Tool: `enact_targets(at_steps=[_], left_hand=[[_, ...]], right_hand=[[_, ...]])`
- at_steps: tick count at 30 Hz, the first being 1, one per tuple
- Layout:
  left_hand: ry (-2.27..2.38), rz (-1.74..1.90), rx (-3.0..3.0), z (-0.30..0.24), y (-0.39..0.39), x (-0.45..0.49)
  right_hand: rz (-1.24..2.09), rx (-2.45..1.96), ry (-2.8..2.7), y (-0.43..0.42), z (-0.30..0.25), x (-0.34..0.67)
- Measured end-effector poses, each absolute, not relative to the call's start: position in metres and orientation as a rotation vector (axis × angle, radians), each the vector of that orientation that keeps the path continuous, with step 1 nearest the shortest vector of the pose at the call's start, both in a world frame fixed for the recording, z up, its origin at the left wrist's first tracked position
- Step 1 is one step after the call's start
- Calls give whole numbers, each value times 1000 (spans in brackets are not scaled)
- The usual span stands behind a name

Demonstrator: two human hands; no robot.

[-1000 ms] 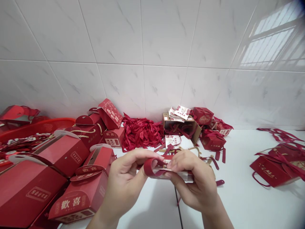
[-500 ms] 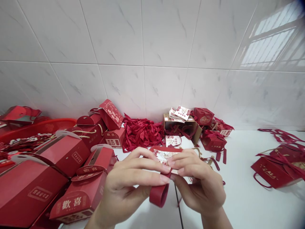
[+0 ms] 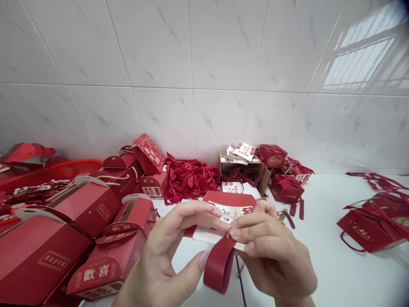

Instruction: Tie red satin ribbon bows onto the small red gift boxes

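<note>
Both my hands meet over the white table and hold a small red-and-white printed card (image 3: 230, 209). A dark red ribbon loop (image 3: 219, 265) hangs from the card's lower edge toward me. My left hand (image 3: 172, 251) pinches the card's left side with fingertips on top and the thumb below. My right hand (image 3: 273, 251) grips the right side, its fingers curled over the spot where the ribbon joins the card. Much of the card is hidden behind my fingers.
Red gift boxes (image 3: 105, 264) crowd the left, with a red basket (image 3: 47, 170) behind. A heap of red ribbons (image 3: 188, 177) and a cardboard box of cards (image 3: 243, 164) stand by the tiled wall. Small red boxes (image 3: 286, 187) and flat red bags (image 3: 367, 224) lie on the right.
The card has been tilted up so its printed face shows. The ribbon loop, first curled on top between my fingers, now hangs below the card and lower toward me.
</note>
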State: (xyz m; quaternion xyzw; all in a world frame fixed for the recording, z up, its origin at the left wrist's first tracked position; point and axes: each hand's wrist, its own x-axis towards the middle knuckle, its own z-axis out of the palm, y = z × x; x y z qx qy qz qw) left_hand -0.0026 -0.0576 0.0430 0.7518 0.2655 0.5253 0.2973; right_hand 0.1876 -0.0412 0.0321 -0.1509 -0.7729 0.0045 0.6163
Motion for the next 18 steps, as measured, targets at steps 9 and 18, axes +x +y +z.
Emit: enact_targets(at_steps=[9,18], left_hand=[[533,1575,2189,41,-42,3],[588,1650,2553,50,-37,3]], right_hand=[[28,-346,-1780,-39,30,184],[176,-561,-1859,-41,36,187]])
